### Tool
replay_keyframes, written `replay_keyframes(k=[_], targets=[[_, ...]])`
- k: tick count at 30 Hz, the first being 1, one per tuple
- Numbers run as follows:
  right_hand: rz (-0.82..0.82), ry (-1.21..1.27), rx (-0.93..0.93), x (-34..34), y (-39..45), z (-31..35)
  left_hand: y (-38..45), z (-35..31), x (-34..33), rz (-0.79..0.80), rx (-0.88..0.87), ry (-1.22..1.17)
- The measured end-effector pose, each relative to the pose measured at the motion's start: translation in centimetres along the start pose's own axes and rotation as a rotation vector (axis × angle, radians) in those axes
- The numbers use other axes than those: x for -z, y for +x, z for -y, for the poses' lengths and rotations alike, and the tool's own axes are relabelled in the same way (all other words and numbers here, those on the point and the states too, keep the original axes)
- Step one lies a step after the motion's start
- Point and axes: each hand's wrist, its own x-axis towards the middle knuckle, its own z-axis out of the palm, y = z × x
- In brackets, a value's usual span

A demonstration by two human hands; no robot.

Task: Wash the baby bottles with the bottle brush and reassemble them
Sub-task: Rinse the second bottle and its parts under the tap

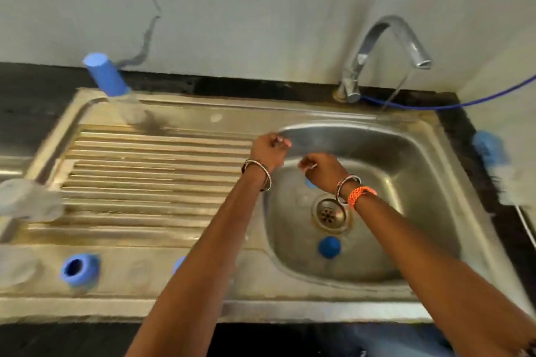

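My left hand (268, 149) hovers at the left rim of the sink basin (412, 153), its fingers curled with nothing visible in them. My right hand (320, 166) is over the basin and pinches a small clear piece (310, 166), too blurred to identify. A thin stream of water falls from the tap (385, 38). One blue bottle part (329, 246) lies in the basin near the drain, and another blue part (309, 183) peeks out under my right hand. A capped bottle (111, 81) stands at the back left. The bottle brush (493, 153) lies on the right counter.
A blue ring (79, 268) sits on the sink's front rim, and another blue piece (178, 263) is half hidden behind my left arm. A clear blurred object (27, 200) lies at the left of the ribbed drainboard (150, 177). A blue cable (452, 106) runs behind the tap.
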Motion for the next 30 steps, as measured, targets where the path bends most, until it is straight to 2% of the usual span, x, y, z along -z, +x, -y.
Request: replay_keyframes(k=[2,5,8,12,14,18,21,25,30], targets=[[0.068,-0.039,-0.11,0.0,0.8,-4.6,1.7,1.6,-2.7,0.044,0.074,0.09],[0.14,-0.069,-0.158,-1.1,1.1,-8.5,3.2,4.3,-5.0,0.044,0.15,0.124],[0.22,-0.12,-0.122,-3.3,1.4,-10.1,4.4,7.0,-6.6,0.032,0.25,0.216],[0.127,-0.24,-0.199,-5.5,2.9,-11.2,6.2,9.5,-8.6,0.033,0.307,0.226],[0.169,-0.25,-0.216,-5.7,4.0,-11.8,6.9,9.9,-9.5,0.043,0.325,0.206],[0.28,-0.284,-0.124,-6.1,5.5,-13.6,8.5,11.4,-10.7,0.004,0.401,0.21],[0.175,-0.342,-0.042,-6.2,5.8,-14.3,9.1,12.4,-11.1,-0.025,0.446,0.23],[0.06,-0.163,-0.102,-5.4,6.1,-14.9,9.2,12.3,-11.3,-0.06,0.477,0.111],[-0.014,-0.009,-0.144,-4.5,5.5,-15.1,8.2,11.7,-12.3,-0.066,0.455,0.1]])
